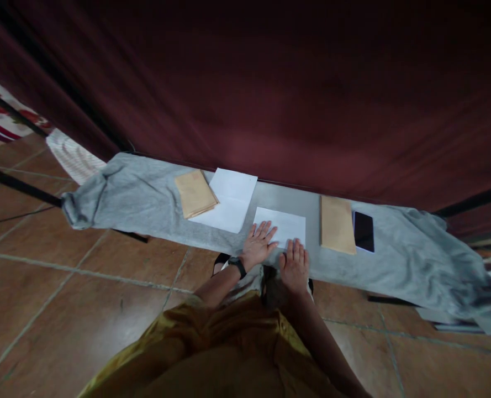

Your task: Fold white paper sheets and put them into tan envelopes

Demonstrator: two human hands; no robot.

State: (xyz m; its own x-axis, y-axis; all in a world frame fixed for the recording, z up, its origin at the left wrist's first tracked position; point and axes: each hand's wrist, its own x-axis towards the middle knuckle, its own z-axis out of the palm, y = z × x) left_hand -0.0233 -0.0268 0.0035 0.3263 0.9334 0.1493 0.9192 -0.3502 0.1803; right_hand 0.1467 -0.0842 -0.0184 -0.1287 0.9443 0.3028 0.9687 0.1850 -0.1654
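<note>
Narrow bench (290, 198), draped in grey cloth (141, 196). Lying thereon — brown envelopes (195, 193) overlapping a white sheet (231, 202), a smaller white sheet (285, 221), a brown envelope stack (337, 225), a smartphone (364, 231).

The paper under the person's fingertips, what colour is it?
The paper is white; the head view shows it best.

Small sheet (290, 224) is showing plain white; larger sheet (233, 200) is matching it. Folded stack (196, 193) and long packet (337, 224) are reading tan. Phone (364, 231) is showing blue-black, pale-rimmed. Cloth (141, 193) is reading grey, curtain (270, 127) dark maroon. Floor tiles (33, 304) are showing orange-brown, grout lines (77, 271) grey. Far-left fabric (9, 124) is displaying red flowers on white. Shirt (228, 354) is reading mustard, wristband (240, 269) black.
</note>
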